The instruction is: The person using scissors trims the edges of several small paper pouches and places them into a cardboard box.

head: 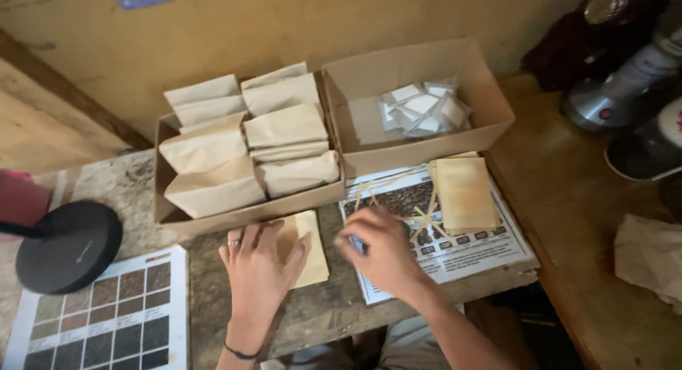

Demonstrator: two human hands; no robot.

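Nearest, the left hand (257,265) lies flat, fingers spread, on a small tan paper pouch (307,255) on the rough wooden surface (334,309); its long axis runs near to far. The right hand (380,248), curled, pinches thin pale strips (426,215) over a printed sheet (469,253). Farther back, cardboard boxes (249,212) hold folded paper pouches.
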